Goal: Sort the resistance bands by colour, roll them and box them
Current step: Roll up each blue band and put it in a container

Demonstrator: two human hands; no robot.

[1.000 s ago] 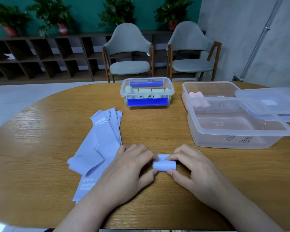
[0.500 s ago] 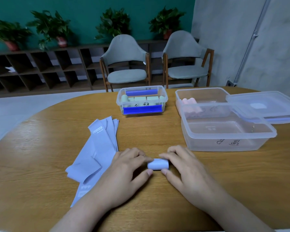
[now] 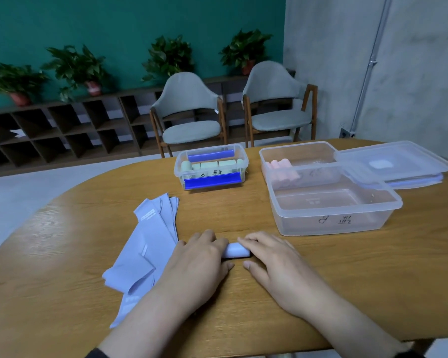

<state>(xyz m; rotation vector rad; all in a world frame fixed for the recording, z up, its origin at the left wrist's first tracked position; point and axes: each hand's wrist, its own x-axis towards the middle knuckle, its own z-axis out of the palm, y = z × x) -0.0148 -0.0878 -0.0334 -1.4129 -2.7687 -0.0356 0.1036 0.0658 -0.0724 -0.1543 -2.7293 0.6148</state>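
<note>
Left hand [image 3: 199, 257] and right hand [image 3: 272, 259] around rolled band [image 3: 236, 250]

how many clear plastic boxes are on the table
3. The small box with blue clips holds green rolls at the far centre; the pink-roll box sits far right; the empty box stands in front of it. A separate lid lies beside them.

A lavender resistance band roll [image 3: 235, 250] lies on its side on the table, pinched end to end between the fingertips of both hands. Just left of the left hand's fingers, a fanned pile of flat lavender bands [image 3: 150, 239] lies unrolled. Beyond the fingers stand a small box of green rolls [image 3: 211, 166], a box of pink rolls [image 3: 282, 169] and a nearer clear box [image 3: 331, 210].
</note>
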